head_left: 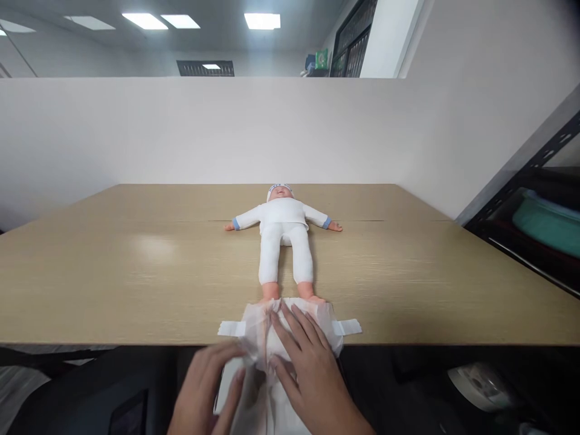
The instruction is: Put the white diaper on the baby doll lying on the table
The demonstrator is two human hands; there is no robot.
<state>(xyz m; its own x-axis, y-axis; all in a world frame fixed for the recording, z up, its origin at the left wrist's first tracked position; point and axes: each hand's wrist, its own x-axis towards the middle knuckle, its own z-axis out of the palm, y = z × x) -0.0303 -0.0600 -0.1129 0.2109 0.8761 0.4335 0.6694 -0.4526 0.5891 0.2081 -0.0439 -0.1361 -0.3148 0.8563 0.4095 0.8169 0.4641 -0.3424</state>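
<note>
A white diaper [281, 350] is unfolded at the front edge of the table, its near part hanging over the edge. Its two white tape tabs stick out to the left and right. Across its middle lies my right hand [310, 368], palm down with fingers spread. At the diaper's left edge is my left hand [212, 374], fingers slightly bent and thumb apart from them; I cannot tell whether it touches the diaper. Just beyond, a baby doll [284, 235] in white clothes with blue cuffs lies on its back, feet against the diaper's far edge.
The wooden table [136, 272] reaches back to a white wall [203, 127]. On the right stands a black shelf rack [512, 181] holding a green item [548, 220]. Below the table edge at left is a dark seat-like object [90, 393].
</note>
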